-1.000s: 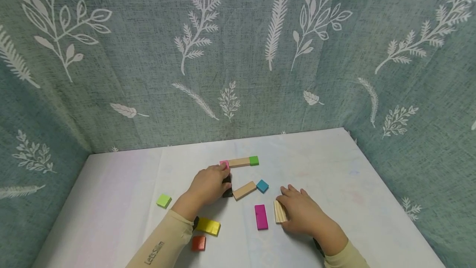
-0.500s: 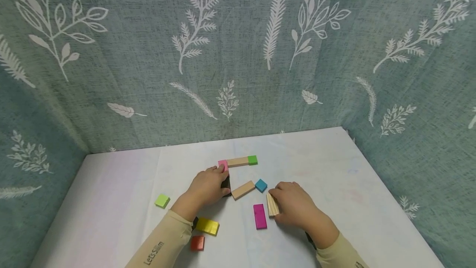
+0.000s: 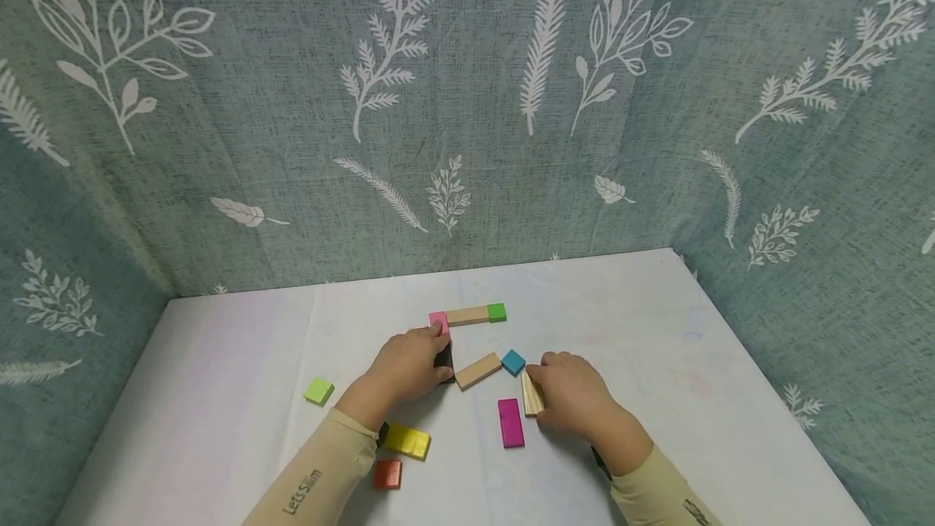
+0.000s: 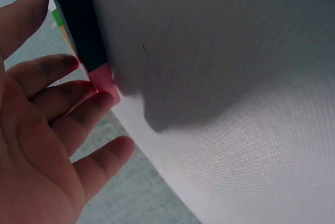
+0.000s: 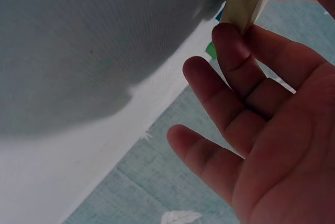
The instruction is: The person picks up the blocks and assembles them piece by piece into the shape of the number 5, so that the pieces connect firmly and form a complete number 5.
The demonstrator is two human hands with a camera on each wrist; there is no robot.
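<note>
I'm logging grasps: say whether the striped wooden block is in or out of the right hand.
In: the head view shows the right hand pinching the striped wooden block by its opposite ends.

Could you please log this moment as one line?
left hand: touches pink block | right hand: grips pale wooden block | blue block: close by

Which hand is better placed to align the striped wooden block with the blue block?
Probably the right hand: it grips the striped wooden block near the blue block, while the left hand touches the pink block.
</note>
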